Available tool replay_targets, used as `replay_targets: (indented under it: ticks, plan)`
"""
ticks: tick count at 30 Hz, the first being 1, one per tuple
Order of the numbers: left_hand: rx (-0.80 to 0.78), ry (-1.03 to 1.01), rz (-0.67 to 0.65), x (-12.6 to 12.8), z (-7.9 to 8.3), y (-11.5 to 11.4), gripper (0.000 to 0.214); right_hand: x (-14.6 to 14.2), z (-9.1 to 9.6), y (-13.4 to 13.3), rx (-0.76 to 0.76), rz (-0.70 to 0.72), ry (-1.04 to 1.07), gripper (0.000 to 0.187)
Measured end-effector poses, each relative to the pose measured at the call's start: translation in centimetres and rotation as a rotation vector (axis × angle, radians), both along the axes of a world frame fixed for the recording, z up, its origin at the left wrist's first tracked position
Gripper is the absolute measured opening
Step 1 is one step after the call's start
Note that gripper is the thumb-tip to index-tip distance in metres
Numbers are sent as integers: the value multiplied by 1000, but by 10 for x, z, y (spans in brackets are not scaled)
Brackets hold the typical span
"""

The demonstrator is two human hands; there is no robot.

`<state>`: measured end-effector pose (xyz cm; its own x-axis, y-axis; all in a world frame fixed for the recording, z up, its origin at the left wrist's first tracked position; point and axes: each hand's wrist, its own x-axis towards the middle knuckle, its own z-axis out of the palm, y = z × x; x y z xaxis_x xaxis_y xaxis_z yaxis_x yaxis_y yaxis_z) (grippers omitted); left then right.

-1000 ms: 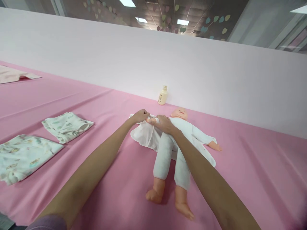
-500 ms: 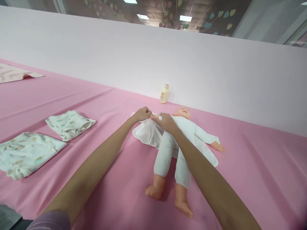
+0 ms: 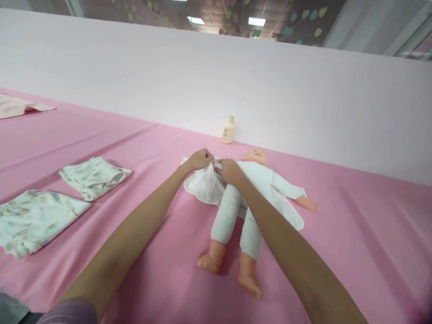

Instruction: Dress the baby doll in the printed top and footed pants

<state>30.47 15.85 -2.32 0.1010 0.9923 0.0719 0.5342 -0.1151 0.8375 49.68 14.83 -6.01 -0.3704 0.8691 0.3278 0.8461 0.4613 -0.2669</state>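
A baby doll (image 3: 258, 177) with a white cloth body lies on its back, head toward the wall and bare feet toward me. A white baby top (image 3: 202, 185) is spread under it, and its far right part shows beside the doll's outstretched arm. My left hand (image 3: 200, 159) is closed in a pinch on the top's cloth, left of the doll. Close beside it, my right hand (image 3: 232, 172) is closed around the end of the doll's arm on that side. Fingers and fabric mostly hide the doll's hand there.
A cream pump bottle (image 3: 228, 130) stands against the white wall (image 3: 286, 99). Folded printed baby clothes (image 3: 94, 176) and a larger printed piece (image 3: 42, 218) lie on the left of the pink mat (image 3: 155, 279). A pale pink cloth (image 3: 20, 106) is at the far left.
My left hand keeps its pinch, and the cloth is drawn up more between my hands. The doll's hand is now more covered. The view has shifted slightly.
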Motion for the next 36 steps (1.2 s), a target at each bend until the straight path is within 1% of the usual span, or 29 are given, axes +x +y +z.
replay_targets:
  ticks: [2,4,7,9,10,11,13,14,16,17,18,20,21,23,25,29,33,36]
  plan:
    - [38,53,-14,2,0,-2,20,-1,0,-2,14,15,33,21]
    - [66,101,-21,4,0,-3,20,-2,4,-2,36,15,79,21]
    - [78,141,-11,5,-1,-5,19,4,21,-2,77,-25,192,25]
    - [79,155,-4,6,-2,-7,17,20,38,-8,111,-59,355,27]
    - [81,160,-3,6,-3,-7,16,33,46,-13,132,-66,449,26]
    - [84,164,-5,7,-3,-8,15,50,53,-20,152,-64,496,26]
    - [94,169,-11,8,-6,-9,14,91,60,-39,198,-90,435,28]
    - [103,172,-15,8,-7,-10,13,114,59,-49,217,-125,365,29]
    - [149,209,-14,11,-11,-9,12,156,50,-69,186,-209,242,35]
    - [186,242,-8,13,-13,-9,13,173,43,-77,135,-253,190,43]
    - [228,280,0,14,-15,-9,16,187,36,-83,66,-295,148,52]
    - [299,357,18,18,-21,-7,23,205,21,-90,-42,-339,102,63]
    - [316,384,26,20,-23,-6,25,209,16,-90,-75,-340,88,66]
    - [328,422,34,23,-28,-5,21,210,9,-86,-94,-317,60,71]
    - [343,443,41,24,-32,-4,18,209,7,-80,-94,-287,12,73]
    - [391,430,50,24,-34,-4,18,208,6,-72,-136,-184,-81,76]
    - [407,340,44,25,-36,-4,15,204,6,-74,-49,-191,-65,58]
    - [396,268,37,25,-36,-3,13,194,11,-79,4,-167,-28,49]
